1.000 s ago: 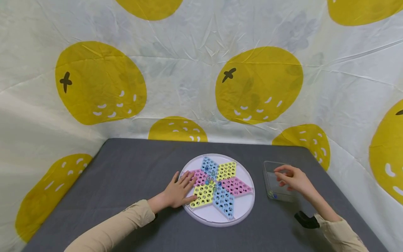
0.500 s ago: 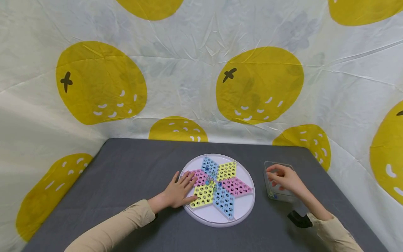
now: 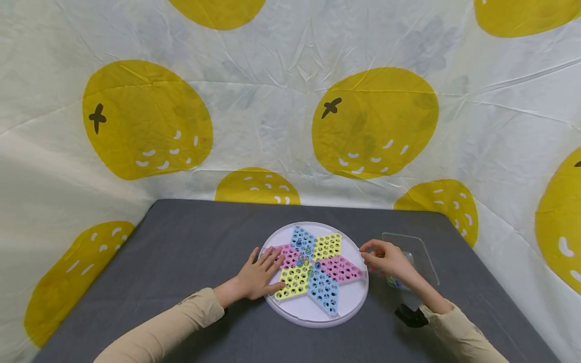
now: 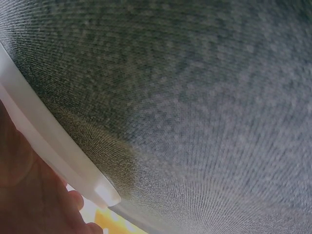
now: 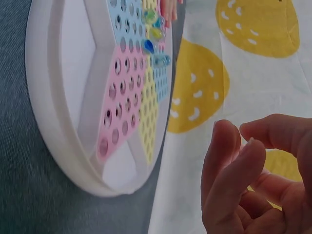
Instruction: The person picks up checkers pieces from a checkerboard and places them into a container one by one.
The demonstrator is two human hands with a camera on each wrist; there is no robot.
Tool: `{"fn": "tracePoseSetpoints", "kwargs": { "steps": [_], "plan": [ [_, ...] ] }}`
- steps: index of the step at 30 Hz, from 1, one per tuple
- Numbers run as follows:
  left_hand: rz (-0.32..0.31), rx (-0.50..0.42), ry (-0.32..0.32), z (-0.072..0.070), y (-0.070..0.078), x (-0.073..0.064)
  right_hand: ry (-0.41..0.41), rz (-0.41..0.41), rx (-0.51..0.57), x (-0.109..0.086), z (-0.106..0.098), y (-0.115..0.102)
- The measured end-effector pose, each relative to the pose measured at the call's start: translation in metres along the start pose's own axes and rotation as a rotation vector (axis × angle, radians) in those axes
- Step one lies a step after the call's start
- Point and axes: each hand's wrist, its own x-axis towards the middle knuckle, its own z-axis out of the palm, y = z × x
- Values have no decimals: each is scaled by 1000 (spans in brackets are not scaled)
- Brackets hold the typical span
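Gray counter [image 3: 199, 237], bearing a round white game board [image 3: 354, 298] with a perforated pink, yellow and blue star [image 3: 323, 290]. At the board's 3 o'clock: a clear box [image 3: 424, 259] (partly hidden by the right hand [image 3: 391, 262]). Left hand [image 3: 255, 276]: on the 9 o'clock edge, fingers spread. Right hand: near the 2 o'clock rim, fingers curled, tips close together; whether they pinch anything cannot be told. Glass marbles [image 5: 149, 46]: about the star's middle and toward its 11 o'clock.
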Motion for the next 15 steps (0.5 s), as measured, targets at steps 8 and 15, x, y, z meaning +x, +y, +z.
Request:
{"fn": "tracePoseSetpoints", "kwargs": {
  "steps": [8, 15],
  "plan": [
    [-5, 13, 13, -2, 1, -1, -31, -21, -4, 10, 19, -8],
    [-13, 28, 8, 1, 0, -1, -41, -48, -17, 19, 37, -8]
  ]
}}
